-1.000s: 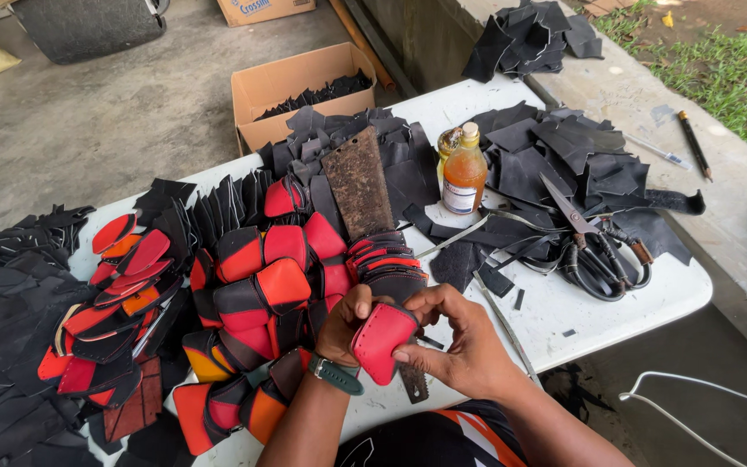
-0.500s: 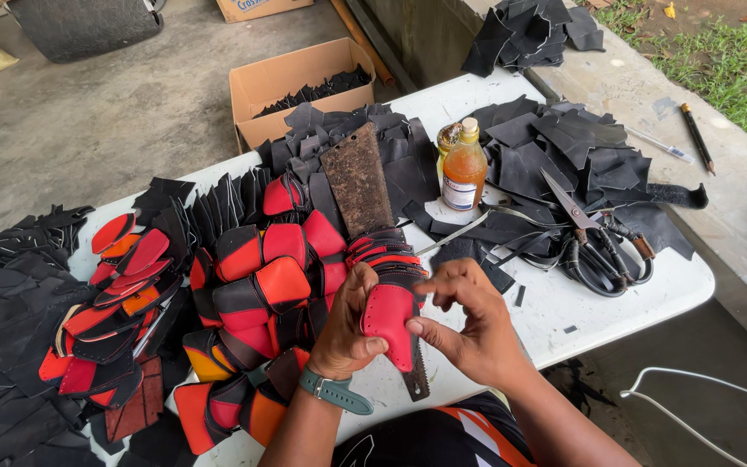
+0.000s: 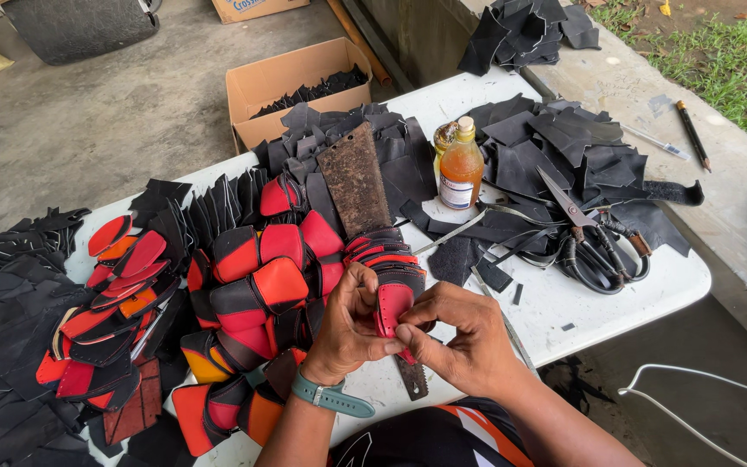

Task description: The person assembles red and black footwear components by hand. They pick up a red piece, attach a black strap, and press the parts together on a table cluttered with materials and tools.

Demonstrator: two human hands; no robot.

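Red piece (image 3: 393, 304) turned upright; L hand (image 3: 349, 324), R hand (image 3: 464, 337) pinch it. Cardboard box (image 3: 257, 82): black cutouts.

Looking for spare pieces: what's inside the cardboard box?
The box holds black cut pieces, lying along its far side. Its near wall hides the bottom, so what lies beneath them cannot be seen.

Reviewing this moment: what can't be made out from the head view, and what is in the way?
- Lower edge of the red piece: covered by the left hand and right hand.
- Middle of the toothed metal strip: hidden under the stacked pieces and hands.
- Bottle label: too small to tell.
- Cardboard box contents: dark scraps, the rest blocked by its wall.
- Black pile: cut off by the left edge.
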